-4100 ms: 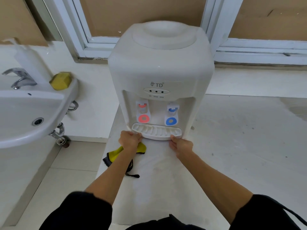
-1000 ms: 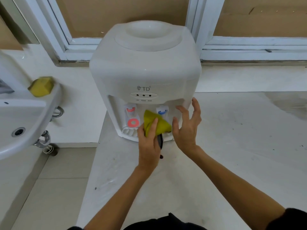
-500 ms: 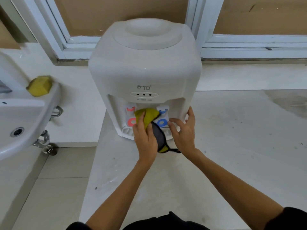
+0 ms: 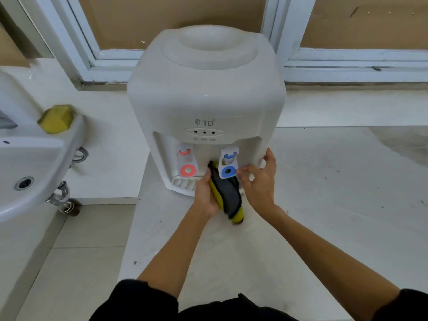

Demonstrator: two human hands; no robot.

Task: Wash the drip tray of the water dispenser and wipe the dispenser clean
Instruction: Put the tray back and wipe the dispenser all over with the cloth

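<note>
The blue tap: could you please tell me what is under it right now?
Under the blue tap hangs the cloth, gripped by the left hand. It covers the drip tray's right part; only the left slots show. The right hand touches the tap.

1. "TD" with a small logo mark to its left, printed on the front of the water dispenser [image 4: 206, 98], above the three indicator lights [image 4: 204, 132].
2. Tiny captions under those lights: too small to read.
</note>
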